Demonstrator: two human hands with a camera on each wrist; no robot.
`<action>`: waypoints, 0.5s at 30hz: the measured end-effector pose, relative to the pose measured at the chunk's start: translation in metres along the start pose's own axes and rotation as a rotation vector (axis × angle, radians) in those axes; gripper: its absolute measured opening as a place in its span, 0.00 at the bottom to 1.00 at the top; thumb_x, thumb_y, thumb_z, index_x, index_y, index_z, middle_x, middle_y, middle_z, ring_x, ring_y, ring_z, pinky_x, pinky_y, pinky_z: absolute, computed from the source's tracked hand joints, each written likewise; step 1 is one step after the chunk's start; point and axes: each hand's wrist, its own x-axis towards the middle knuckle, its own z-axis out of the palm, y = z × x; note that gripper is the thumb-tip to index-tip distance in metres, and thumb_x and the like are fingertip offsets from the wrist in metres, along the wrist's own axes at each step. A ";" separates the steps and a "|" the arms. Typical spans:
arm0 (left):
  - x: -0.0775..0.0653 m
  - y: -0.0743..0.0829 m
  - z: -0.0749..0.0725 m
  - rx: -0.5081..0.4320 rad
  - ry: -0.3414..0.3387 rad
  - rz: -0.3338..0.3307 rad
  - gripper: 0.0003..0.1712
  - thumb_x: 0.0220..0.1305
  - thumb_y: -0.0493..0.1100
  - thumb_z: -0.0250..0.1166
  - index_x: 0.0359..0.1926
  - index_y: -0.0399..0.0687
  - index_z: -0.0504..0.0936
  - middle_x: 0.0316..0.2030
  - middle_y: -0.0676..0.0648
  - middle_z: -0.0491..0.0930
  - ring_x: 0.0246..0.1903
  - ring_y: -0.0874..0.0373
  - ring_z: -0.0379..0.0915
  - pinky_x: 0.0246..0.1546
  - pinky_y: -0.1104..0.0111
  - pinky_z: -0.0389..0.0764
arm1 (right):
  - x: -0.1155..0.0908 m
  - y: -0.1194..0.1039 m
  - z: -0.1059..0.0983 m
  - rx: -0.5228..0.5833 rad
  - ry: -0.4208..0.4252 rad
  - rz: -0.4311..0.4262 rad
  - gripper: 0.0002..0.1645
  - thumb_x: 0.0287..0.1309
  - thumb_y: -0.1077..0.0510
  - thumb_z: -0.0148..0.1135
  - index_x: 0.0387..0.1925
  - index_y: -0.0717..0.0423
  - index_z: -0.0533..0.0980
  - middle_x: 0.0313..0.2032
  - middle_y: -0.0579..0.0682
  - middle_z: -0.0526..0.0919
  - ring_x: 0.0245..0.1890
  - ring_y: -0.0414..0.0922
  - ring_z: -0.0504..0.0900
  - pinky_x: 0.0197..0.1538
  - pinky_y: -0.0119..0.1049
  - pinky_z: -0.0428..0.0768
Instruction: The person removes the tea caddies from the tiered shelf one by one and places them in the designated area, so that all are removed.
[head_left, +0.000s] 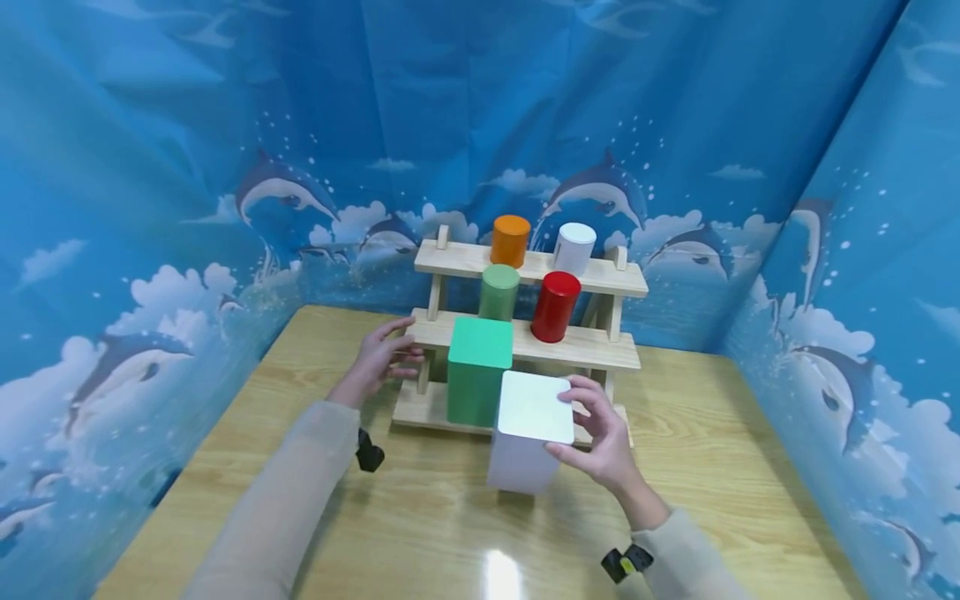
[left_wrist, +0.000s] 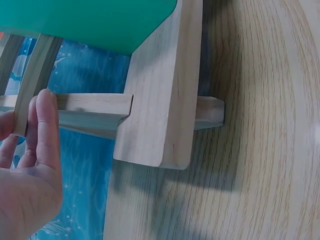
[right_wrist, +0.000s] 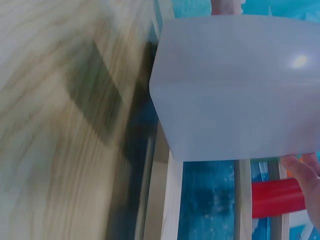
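A pale wooden three-tier display stand [head_left: 592, 346] stands on the table. My left hand [head_left: 382, 358] is at the left end of its middle shelf, thumb and fingers on either side of the plank [left_wrist: 37, 75] in the left wrist view. My right hand [head_left: 600, 429] grips a white box [head_left: 536, 407] near its top right edge, in front of the stand. The box looks held off the table; the right wrist view shows its wide white side [right_wrist: 240, 90]. Left of it, a green box [head_left: 480, 375] rests on the bottom shelf.
An orange can [head_left: 511, 242] and a white can [head_left: 575, 248] stand on the top shelf. On the middle shelf are a light green can [head_left: 499, 292] and a red can [head_left: 556, 307]. Blue dolphin-print curtains [head_left: 465, 100] enclose the wood-grain table [head_left: 420, 517].
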 end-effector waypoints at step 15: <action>0.002 -0.001 0.002 0.021 0.022 -0.002 0.26 0.67 0.43 0.57 0.65 0.60 0.67 0.36 0.43 0.81 0.39 0.48 0.79 0.50 0.45 0.71 | 0.002 0.007 0.039 0.015 -0.010 -0.052 0.35 0.32 0.74 0.73 0.48 0.67 0.70 0.58 0.65 0.64 0.56 0.52 0.68 0.54 0.40 0.75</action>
